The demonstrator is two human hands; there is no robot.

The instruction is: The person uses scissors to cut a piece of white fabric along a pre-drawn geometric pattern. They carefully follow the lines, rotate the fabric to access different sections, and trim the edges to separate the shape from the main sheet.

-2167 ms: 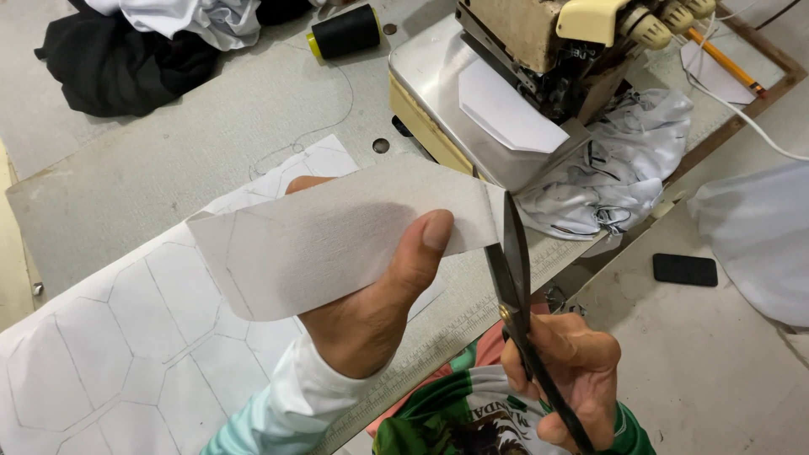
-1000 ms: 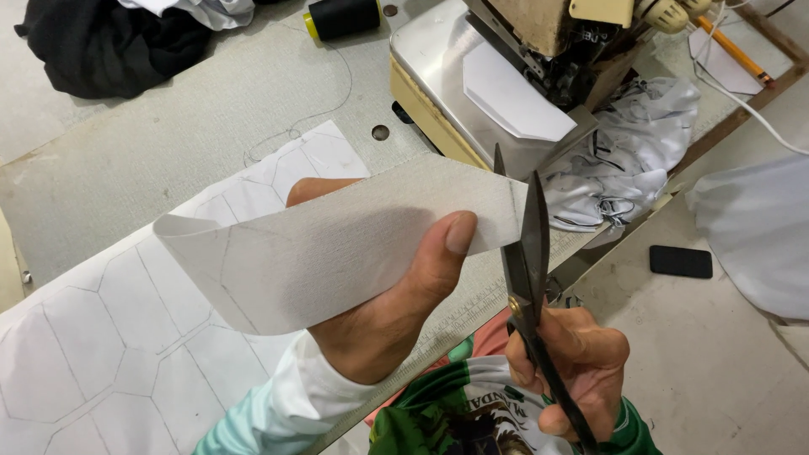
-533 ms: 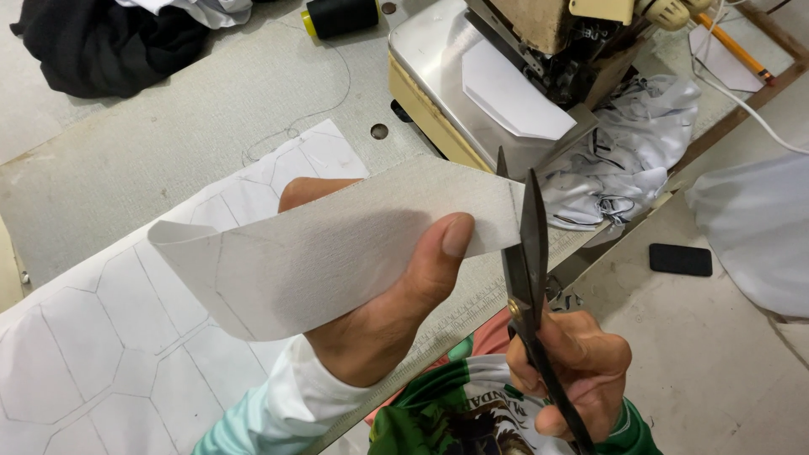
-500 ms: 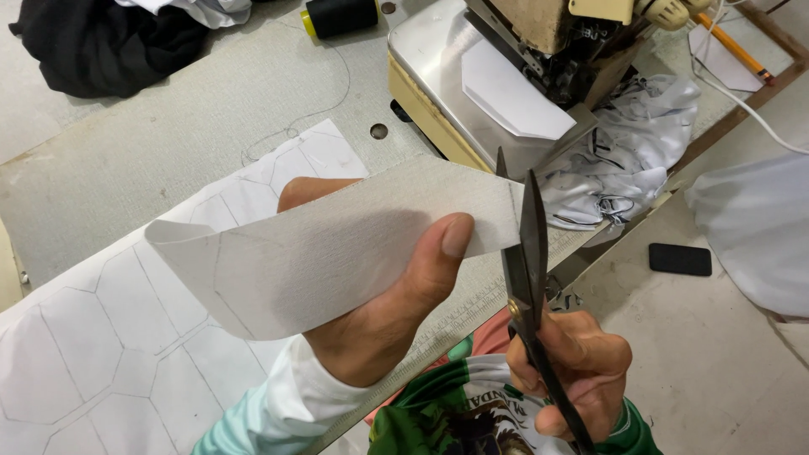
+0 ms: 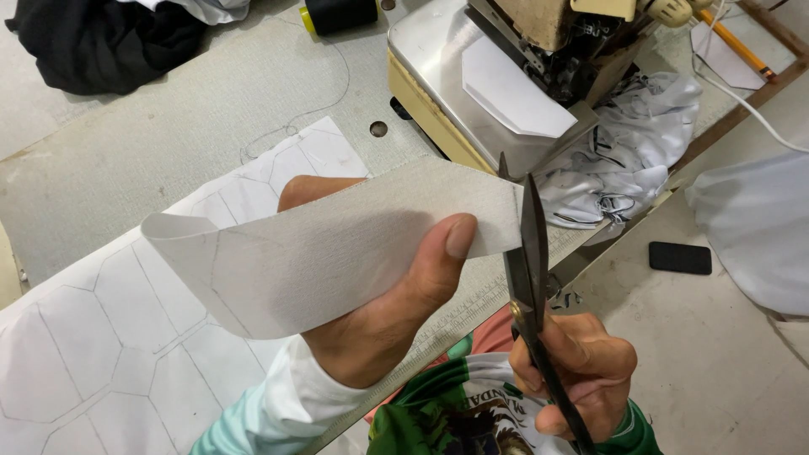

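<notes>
Two hands work close together above the edge of a sewing table: the left hand (image 5: 371,337) is clamped on a strip of pale grey fabric (image 5: 329,248), thumb pressed on its near face and fingers behind, so the cloth stands up in the air and its short right end sticks out free, where blades can reach it. That strip is stiff enough to hold a curve, finely woven, with faint pencilled lines across it, and its far left end curls over on itself. The right hand (image 5: 573,379) is closed around the handles of dark metal scissors (image 5: 531,278), whose long blades point up and away and sit nearly shut, right against the strip's free end; I cannot tell whether the edge is actually between them. Holding the cloth taut and upright beside the blades seems to be what lets the cut follow a marked line. Below lies a larger white sheet (image 5: 101,329) drawn with hexagon outlines, flat on the speckled grey table (image 5: 194,126). Behind stands a cream and steel sewing machine (image 5: 497,76) with a smooth plate, a crumpled white printed garment (image 5: 624,160) hanging beside it, a black heap of cloth (image 5: 101,42) at the far left, a dark thread cone (image 5: 337,13), and a small black flat object (image 5: 681,258) on the floor
</notes>
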